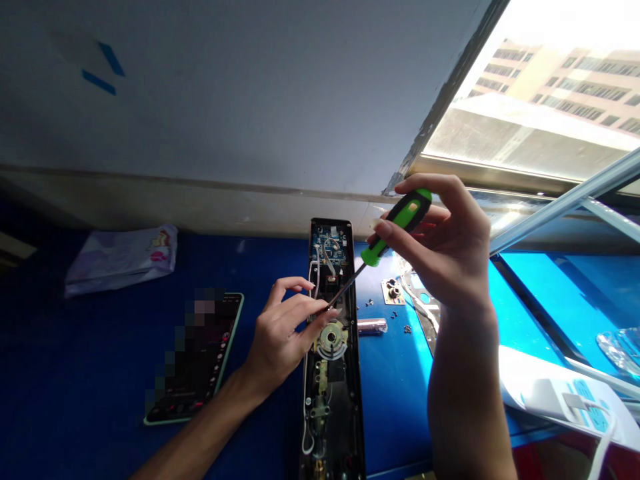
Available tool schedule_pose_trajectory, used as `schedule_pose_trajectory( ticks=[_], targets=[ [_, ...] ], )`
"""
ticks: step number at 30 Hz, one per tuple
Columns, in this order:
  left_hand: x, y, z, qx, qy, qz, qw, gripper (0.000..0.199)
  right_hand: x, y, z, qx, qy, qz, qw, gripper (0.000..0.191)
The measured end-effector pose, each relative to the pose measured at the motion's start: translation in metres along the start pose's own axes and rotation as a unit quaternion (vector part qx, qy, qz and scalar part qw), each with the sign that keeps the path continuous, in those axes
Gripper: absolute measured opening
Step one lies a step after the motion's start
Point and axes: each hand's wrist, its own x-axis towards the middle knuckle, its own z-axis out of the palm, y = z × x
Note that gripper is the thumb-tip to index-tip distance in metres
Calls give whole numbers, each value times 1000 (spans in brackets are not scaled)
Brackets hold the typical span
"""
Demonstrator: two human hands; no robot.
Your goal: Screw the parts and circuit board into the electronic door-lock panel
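My right hand [435,233] grips the green and black handle of a screwdriver [407,212], which slants down to the left. Its metal shaft ends at the fingertips of my left hand [285,327]. There the left thumb and forefinger are pinched together at the tip; whether a small screw sits between them is hidden. Both hands are over a long, open black housing [356,400] that looks like an electronic door lock. Inside it are a blue circuit board [330,247] at the far end, white wires, and a round metal part [331,337] just below the left fingertips.
Right of the housing lie loose small screws [408,329], a small square plate with a knob [393,291] and a shiny wrapped cylinder [373,326]. A phone [200,360] and a pale packet [123,260] are on the left. A white power strip [565,393] stands right.
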Motion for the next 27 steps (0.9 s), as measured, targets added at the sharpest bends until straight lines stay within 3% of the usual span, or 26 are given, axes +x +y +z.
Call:
schedule_pose_trajectory(
  ticks=[14,27],
  targets=[
    [1,0,0,-2,-25,9,1000,5,-2,-3,-2,-11,-8,0,1000,45],
    [1,0,-1,-14,-79,-12,997,3,-5,-6,-4,52,-123,-1,991,55]
  ],
)
